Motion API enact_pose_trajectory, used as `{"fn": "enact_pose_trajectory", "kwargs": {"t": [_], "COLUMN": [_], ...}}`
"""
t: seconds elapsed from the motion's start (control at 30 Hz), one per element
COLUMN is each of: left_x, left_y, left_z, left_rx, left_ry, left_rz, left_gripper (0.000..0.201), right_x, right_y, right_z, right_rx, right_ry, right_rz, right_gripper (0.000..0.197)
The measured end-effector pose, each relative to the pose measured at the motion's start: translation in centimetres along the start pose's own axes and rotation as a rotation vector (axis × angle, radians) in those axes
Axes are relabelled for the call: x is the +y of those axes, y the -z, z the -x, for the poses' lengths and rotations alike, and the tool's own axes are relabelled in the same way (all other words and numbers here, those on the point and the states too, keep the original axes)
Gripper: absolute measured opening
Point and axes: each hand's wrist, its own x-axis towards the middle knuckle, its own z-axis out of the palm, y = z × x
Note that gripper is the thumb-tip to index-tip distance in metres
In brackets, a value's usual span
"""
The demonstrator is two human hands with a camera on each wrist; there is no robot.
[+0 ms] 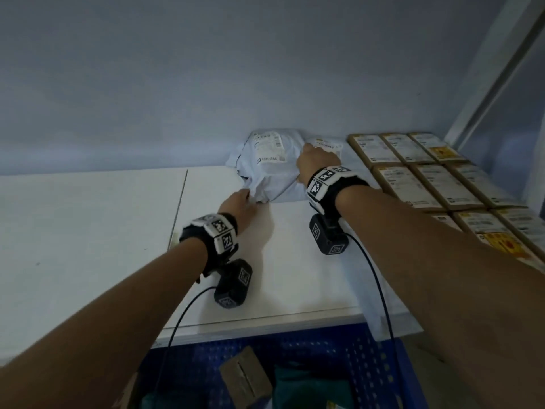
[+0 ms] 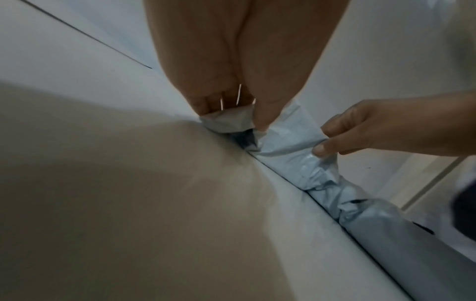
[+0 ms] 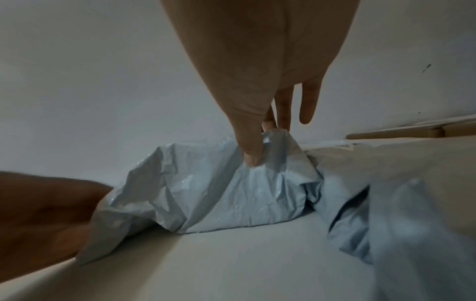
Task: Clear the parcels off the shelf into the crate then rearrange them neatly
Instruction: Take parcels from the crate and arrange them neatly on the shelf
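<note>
A pale grey poly mailer parcel with a white label lies at the back of the white shelf. My left hand pinches its near-left corner, and the left wrist view shows that crumpled corner held between the fingers. My right hand grips the parcel's right side. In the right wrist view, the thumb and fingers of my right hand pinch a fold of the parcel. A second grey mailer lies just behind and to the right, partly hidden by my right hand.
Rows of brown cardboard boxes with labels fill the shelf's right side, up to a slanted post. Below the shelf's front edge stands a blue perforated crate. It holds a cardboard parcel and a teal item.
</note>
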Motion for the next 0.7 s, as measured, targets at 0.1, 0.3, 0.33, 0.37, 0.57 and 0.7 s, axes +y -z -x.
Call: {"fn": "enact_pose_trajectory", "kwargs": {"t": [0.1, 0.3, 0.33, 0.37, 0.57, 0.7], "left_x": [-2.7, -6.3, -6.3, -6.3, -5.5, -6.6], "left_y": [0.5, 3.0, 3.2, 3.3, 2.9, -0.4], "left_z": [2.8, 7.1, 8.0, 9.0, 17.3, 22.2], "left_rx": [-0.018, 0.029, 0.043, 0.056, -0.115, -0.425], "left_ry": [0.011, 0.05, 0.051, 0.047, -0.01, 0.062], "left_rz": [-0.01, 0.127, 0.195, 0.251, 0.392, 0.31], "left_gripper": [0.053, 0.042, 0.037, 0.033, 0.028, 0.024], "right_x": [-0.4, -0.9, -1.2, -1.6, -4.6, -6.8], "right_y": [0.6, 1.9, 2.1, 2.2, 1.1, -2.1], "right_z": [0.9, 5.1, 6.3, 7.6, 16.6, 22.9], "right_rx": [-0.046, 0.072, 0.102, 0.133, 0.106, 0.026], "right_ry": [0.021, 0.011, 0.039, 0.076, 0.244, 0.329], "right_rz": [0.012, -0.091, -0.095, -0.108, -0.371, -0.438], "right_gripper": [0.036, 0.079, 0.078, 0.075, 0.03, 0.016]}}
